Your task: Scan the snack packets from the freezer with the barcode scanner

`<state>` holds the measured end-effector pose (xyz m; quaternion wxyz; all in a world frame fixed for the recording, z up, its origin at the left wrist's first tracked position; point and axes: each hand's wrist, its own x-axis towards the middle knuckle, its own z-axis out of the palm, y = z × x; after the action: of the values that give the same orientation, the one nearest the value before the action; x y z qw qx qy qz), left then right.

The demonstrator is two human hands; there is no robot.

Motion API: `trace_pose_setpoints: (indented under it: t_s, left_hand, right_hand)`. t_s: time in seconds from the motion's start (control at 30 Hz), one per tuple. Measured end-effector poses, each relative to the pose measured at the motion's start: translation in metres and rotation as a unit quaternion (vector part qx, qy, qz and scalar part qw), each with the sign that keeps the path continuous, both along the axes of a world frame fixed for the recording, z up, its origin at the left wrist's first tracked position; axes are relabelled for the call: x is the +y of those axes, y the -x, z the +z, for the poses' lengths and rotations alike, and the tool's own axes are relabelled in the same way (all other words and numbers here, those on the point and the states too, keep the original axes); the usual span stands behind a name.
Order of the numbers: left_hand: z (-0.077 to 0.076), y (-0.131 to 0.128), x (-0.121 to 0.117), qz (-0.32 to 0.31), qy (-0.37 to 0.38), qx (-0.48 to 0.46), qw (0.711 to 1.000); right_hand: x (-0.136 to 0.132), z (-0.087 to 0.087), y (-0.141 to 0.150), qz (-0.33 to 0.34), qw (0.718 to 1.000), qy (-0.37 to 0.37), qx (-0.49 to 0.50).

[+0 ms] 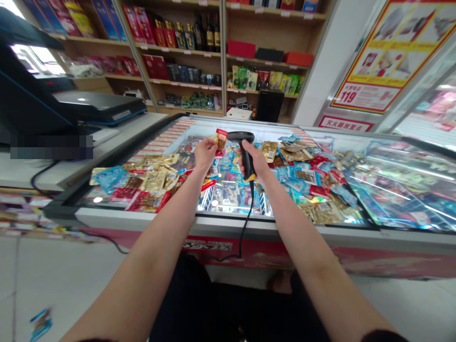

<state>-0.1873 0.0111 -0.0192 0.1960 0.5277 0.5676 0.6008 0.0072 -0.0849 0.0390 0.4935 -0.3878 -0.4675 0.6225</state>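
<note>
My left hand is closed on a small red and orange snack packet, held upright above the glass lid of a chest freezer. My right hand grips the handle of a black barcode scanner with a yellow band. The scanner's head sits right beside the packet, touching or almost touching it. A black cable hangs from the scanner down over the freezer's front. Many snack packets in gold, red and blue lie spread on the lid under both hands.
A counter with a black register and a closed laptop stands to the left. Wooden shelves with bottles and boxes line the back wall. A second glass freezer lid extends right. One blue packet lies on the floor.
</note>
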Motion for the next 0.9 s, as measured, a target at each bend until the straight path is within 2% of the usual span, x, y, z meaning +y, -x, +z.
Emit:
trace_pose_setpoints:
  t_s: [0.17,0.33,0.5,0.7,0.77,0.9]
  left_hand:
    - [0.005,-0.009,-0.008,-0.005,0.016,-0.019,1.000]
    - [0.007,-0.033,-0.014,-0.034,0.043,-0.052,0.997]
    - [0.007,-0.064,-0.013,-0.057,0.063,-0.072,0.994]
    - [0.015,-0.101,-0.007,-0.092,0.093,-0.131,0.983]
    - [0.015,-0.110,-0.005,-0.099,0.090,-0.111,0.985]
    - [0.011,-0.118,-0.004,-0.108,0.068,0.058,0.990]
  right_hand:
    - [0.004,-0.003,-0.007,0.003,1.000,0.015,-0.006]
    - [0.007,-0.007,-0.027,-0.014,1.000,0.016,-0.003]
    - [0.005,-0.003,-0.053,-0.061,0.998,0.007,0.001]
    - [-0.001,0.004,-0.083,-0.130,0.991,0.002,0.013]
    - [-0.001,0.003,-0.090,-0.142,0.990,0.000,0.018]
    - [-0.001,0.002,-0.095,-0.149,0.989,-0.008,0.017]
